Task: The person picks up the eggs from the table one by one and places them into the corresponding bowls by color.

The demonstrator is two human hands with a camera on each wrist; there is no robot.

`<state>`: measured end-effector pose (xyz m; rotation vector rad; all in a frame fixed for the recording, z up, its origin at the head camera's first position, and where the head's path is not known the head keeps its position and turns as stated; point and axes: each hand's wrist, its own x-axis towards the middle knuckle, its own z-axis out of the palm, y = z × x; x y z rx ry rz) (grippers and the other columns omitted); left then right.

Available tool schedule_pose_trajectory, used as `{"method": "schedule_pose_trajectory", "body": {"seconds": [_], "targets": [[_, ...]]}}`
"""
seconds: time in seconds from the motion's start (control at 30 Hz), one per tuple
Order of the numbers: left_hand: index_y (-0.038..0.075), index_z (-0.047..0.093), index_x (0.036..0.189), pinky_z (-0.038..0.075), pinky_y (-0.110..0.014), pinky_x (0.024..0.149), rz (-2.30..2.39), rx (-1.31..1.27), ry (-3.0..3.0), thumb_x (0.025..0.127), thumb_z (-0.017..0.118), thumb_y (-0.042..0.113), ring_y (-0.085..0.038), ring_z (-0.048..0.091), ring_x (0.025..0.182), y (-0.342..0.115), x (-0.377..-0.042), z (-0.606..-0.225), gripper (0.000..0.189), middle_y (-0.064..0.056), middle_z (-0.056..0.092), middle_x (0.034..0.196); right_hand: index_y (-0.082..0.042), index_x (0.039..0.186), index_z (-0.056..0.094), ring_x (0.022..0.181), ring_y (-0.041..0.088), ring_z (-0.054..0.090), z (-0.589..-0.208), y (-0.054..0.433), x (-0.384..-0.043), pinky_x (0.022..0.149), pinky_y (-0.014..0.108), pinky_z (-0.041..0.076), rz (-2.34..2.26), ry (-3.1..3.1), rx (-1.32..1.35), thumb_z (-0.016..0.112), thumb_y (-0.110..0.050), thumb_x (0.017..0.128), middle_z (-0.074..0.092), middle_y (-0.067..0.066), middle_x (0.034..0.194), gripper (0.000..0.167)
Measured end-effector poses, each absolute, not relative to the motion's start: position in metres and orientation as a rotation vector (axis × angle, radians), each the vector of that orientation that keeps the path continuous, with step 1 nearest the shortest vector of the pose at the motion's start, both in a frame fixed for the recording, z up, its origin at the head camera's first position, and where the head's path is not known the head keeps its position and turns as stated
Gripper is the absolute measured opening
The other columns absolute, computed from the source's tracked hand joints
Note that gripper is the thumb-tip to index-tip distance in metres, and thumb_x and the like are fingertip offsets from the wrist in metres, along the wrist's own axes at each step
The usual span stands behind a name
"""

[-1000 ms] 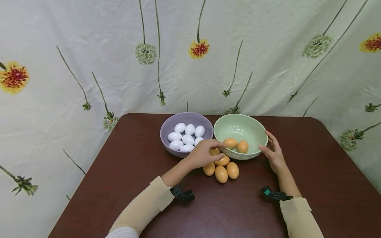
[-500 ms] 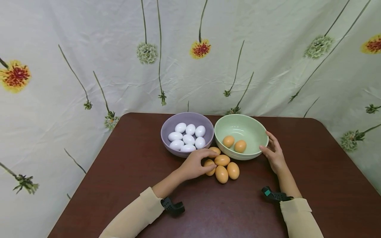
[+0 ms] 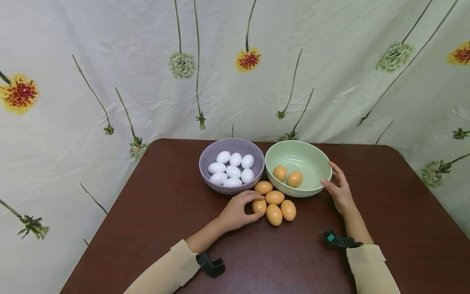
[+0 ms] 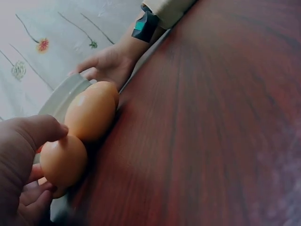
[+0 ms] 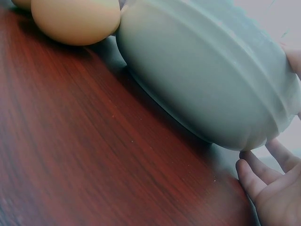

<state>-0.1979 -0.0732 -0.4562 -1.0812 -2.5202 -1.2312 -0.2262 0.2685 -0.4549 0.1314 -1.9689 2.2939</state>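
Note:
My left hand (image 3: 238, 211) curls its thumb and fingers round the leftmost brown egg (image 3: 259, 207) on the table. In the left wrist view, fingertips lie against that egg (image 4: 63, 161) from two sides. Several other brown eggs (image 3: 274, 197) are clustered beside it, in front of the bowls. The green bowl (image 3: 310, 157) has two brown eggs (image 3: 295, 179) lying in it. At its right side, my right hand (image 3: 339, 192) holds the bowl, thumb at the rim and fingers along the outer wall. The right wrist view shows fingertips right under the bowl's side (image 5: 202, 80).
A purple bowl (image 3: 203, 173) full of several white eggs (image 3: 233, 171) stands left of the green bowl, their rims close together. Both are near the far edge of the dark brown table (image 3: 165, 196). A flower-printed cloth (image 3: 147, 61) hangs behind.
The left hand has moved left and toward the front, from the green bowl's near rim to the leftmost brown egg. The two eggs inside the bowl have rolled slightly left. The right hand stays put.

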Motion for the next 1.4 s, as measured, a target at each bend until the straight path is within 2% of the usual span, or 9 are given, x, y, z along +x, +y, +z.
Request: {"method": "schedule_pose_trajectory", "body": {"seconds": [0.27,0.47,0.8,1.1,1.4], "targets": [[0.009,0.065,0.123,0.044,-0.035,0.098,-1.289,-1.061,-2.567,0.079,0.081,0.018,-0.021,0.054,0.119,-0.075,-0.195,-0.462,0.048,-0.008,0.059,0.126,-0.020,0.149,0.037,0.106,0.012,0.053,-0.455,0.269,-0.225,0.081,0.017,0.047,2.294,-1.964,0.144,0.057,0.000,0.095,0.034,0.006,0.135,0.060],[0.008,0.065,0.122,0.049,-0.031,0.091,-1.375,-1.058,-2.533,0.078,0.083,0.014,-0.021,0.056,0.115,-0.076,-0.196,-0.466,0.048,-0.008,0.060,0.124,-0.019,0.149,0.037,0.106,0.011,0.054,-0.455,0.268,-0.225,0.080,0.017,0.047,2.281,-1.974,0.147,0.056,0.000,0.095,0.035,0.006,0.135,0.061],[0.007,0.065,0.119,0.050,-0.029,0.090,-1.409,-1.053,-2.502,0.075,0.084,0.010,-0.019,0.057,0.113,-0.074,-0.196,-0.465,0.048,-0.008,0.061,0.120,-0.019,0.150,0.036,0.107,0.012,0.052,-0.454,0.269,-0.225,0.081,0.017,0.047,2.271,-1.989,0.139,0.057,-0.001,0.095,0.033,0.008,0.138,0.062],[0.006,0.066,0.117,0.051,-0.028,0.087,-1.434,-1.053,-2.437,0.075,0.084,0.009,-0.020,0.058,0.110,-0.073,-0.198,-0.455,0.046,-0.008,0.063,0.118,-0.021,0.149,0.038,0.107,0.011,0.053,-0.455,0.269,-0.226,0.081,0.017,0.047,2.277,-1.983,0.139,0.057,-0.001,0.095,0.034,0.006,0.137,0.061],[0.003,0.066,0.117,0.050,-0.028,0.089,-1.510,-1.097,-2.376,0.074,0.083,0.006,-0.023,0.057,0.112,-0.068,-0.200,-0.438,0.046,-0.011,0.063,0.119,-0.020,0.150,0.036,0.107,0.011,0.054,-0.455,0.270,-0.226,0.081,0.017,0.047,2.278,-1.981,0.146,0.057,0.000,0.095,0.033,0.007,0.138,0.062]]}}
